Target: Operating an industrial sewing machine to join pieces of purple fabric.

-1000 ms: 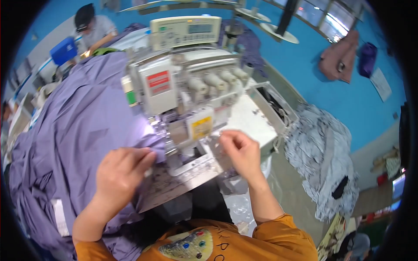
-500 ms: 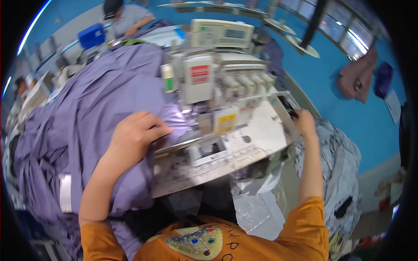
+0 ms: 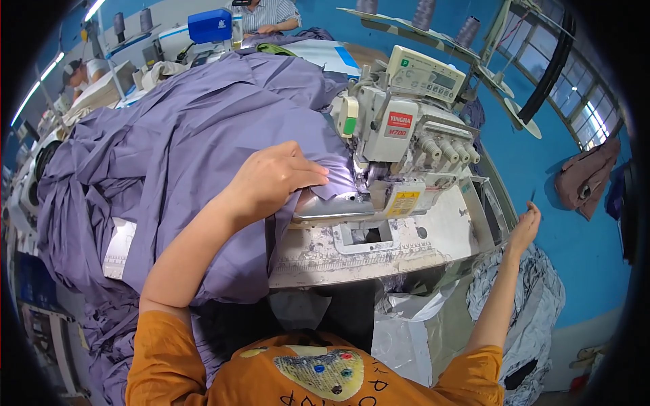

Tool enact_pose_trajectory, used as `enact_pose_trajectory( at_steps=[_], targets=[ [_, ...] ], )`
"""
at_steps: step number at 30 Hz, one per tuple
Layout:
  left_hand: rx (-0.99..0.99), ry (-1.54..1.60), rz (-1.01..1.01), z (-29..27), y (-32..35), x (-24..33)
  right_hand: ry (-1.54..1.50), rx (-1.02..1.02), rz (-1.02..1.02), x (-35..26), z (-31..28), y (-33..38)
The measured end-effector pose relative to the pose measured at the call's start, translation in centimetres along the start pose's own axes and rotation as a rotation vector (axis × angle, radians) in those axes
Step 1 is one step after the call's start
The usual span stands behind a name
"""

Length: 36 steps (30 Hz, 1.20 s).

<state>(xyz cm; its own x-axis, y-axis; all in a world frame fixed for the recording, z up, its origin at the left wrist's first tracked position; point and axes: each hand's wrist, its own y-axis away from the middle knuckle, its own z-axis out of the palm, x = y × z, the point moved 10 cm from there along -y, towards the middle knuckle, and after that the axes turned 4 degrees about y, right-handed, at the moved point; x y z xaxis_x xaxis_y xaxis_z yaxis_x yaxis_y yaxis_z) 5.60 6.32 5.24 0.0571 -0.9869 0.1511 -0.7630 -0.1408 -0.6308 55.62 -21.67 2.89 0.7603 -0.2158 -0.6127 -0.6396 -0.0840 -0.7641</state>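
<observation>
A large purple cloth (image 3: pixel 203 128) lies heaped over the left side of the table, its edge running in under the presser foot of an overlock sewing machine (image 3: pixel 396 125). My left hand (image 3: pixel 271 177) is closed on the cloth just left of the needle area, fingertips pinching it near the lit spot. Off to the right, my right hand (image 3: pixel 524 230) is raised beyond the table's edge. Its fingers are closed round a thin dark pointed tool (image 3: pixel 533 195); the exact kind is too small to tell.
An open metal box (image 3: pixel 486 208) sits at the table's right end. Below it hangs a pile of grey cloth (image 3: pixel 521 298). Thread spools (image 3: pixel 467 30) stand on a rack behind. A co-worker in a striped shirt (image 3: pixel 274 15) sits beyond the table, beside a blue box (image 3: pixel 210 26).
My right hand has come up out of the metal box and moved right, with a thin dark tool now showing in its fingers. My left hand stays on the cloth. The view has shifted.
</observation>
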Motion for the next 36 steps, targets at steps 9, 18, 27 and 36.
enact_pose_trajectory(
  at_steps=[9, 18, 27, 36],
  targets=[
    [0.147, -0.147, -0.156, -2.4, 1.5, -1.9, -0.132, -0.469, -0.288, -22.8, 5.3, 13.6],
    [0.392, -0.061, -0.347, -5.3, 2.8, -2.3, 0.068, -0.59, -0.758, -35.8, 11.0, 21.4],
    [0.411, 0.127, -0.423, -4.6, 3.2, -2.9, 0.141, -0.688, -0.779, -36.9, 15.5, 21.8],
    [0.359, 1.014, -0.654, -1.6, 4.6, -6.6, -0.084, -0.635, -0.652, -35.2, 14.2, 20.9]
  ],
)
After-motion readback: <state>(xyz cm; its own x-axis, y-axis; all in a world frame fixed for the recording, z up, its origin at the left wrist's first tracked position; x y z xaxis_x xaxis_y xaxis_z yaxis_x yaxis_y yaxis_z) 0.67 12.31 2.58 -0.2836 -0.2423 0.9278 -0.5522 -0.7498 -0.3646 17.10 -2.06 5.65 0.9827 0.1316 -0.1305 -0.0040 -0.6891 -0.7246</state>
